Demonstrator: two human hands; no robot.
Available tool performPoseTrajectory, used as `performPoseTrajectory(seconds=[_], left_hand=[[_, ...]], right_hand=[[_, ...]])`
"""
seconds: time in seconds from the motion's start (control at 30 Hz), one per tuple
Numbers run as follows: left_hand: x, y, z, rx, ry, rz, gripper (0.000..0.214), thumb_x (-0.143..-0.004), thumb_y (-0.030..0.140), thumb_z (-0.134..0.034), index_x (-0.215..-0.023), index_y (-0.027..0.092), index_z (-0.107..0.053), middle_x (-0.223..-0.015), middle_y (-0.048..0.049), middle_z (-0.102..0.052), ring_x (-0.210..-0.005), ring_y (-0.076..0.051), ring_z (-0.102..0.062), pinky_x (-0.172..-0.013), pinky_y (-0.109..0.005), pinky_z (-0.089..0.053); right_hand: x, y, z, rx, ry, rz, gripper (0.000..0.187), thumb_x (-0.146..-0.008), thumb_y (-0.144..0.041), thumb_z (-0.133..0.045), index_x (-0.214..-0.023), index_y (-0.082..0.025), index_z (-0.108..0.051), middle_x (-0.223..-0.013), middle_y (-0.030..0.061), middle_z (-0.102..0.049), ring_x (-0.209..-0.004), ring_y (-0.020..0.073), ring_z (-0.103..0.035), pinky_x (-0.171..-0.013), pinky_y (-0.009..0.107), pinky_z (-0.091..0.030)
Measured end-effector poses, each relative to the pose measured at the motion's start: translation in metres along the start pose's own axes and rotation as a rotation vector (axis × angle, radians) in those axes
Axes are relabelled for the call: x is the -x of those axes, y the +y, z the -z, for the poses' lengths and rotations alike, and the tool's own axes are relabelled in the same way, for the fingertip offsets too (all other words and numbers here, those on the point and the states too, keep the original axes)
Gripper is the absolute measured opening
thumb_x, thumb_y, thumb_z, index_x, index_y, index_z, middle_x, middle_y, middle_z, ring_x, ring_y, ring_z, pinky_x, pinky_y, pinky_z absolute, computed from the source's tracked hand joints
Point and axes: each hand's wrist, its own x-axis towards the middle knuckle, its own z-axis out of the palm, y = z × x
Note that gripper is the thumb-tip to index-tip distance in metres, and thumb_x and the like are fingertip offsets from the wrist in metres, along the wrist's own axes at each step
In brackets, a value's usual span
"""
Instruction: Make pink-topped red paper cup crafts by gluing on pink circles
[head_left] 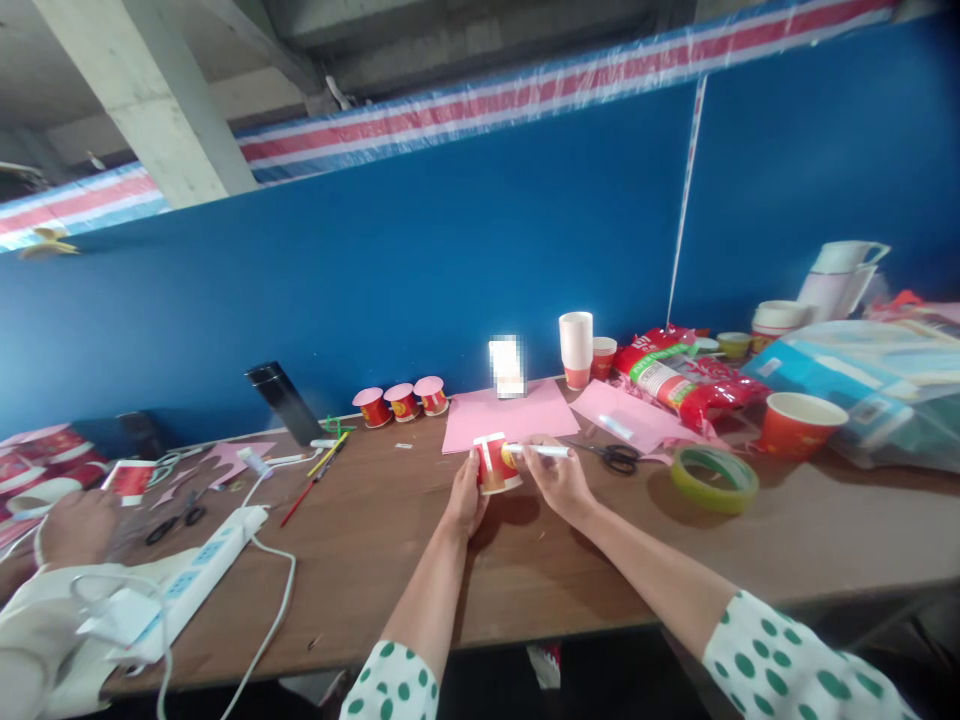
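Observation:
My left hand (466,497) is closed around the side of a red paper cup (495,476) with white and yellow print, held just above the table. In my right hand (556,478) is a slim white pen (551,452), pinched between the fingers, with its tip end at the yellow mark on the cup's right side. Pink paper sheets (540,412) lie behind both hands. Just right of my right hand are black scissors (619,458), and farther right a roll of yellow-green tape (715,480).
Three red cups with pink discs (401,402) line the back edge. Stacked paper cups (576,350), a red packet (671,375) and a large cup (801,428) stand right. Left are a black bottle (283,402), a power strip (196,580) and another person's hand (79,525).

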Motion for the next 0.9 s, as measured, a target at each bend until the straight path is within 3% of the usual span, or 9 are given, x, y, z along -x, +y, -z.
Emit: performPoseTrajectory(seconds=[0.9], left_hand=[[-0.0004,0.0013,-0.0012,0.018,0.006,0.028,0.046,-0.082,0.047,-0.051,-0.105,0.008,-0.061,-0.102,-0.0137,-0.067,-0.097,-0.025,-0.062,-0.094,-0.04,-0.043]], right_hand=[[-0.0004,-0.0005,-0.0002,0.0,0.015,-0.026,0.019,-0.086,-0.033,-0.047,-0.076,-0.018,-0.054,-0.063,0.0,-0.057,-0.056,0.0123,-0.054,-0.054,0.021,-0.044]])
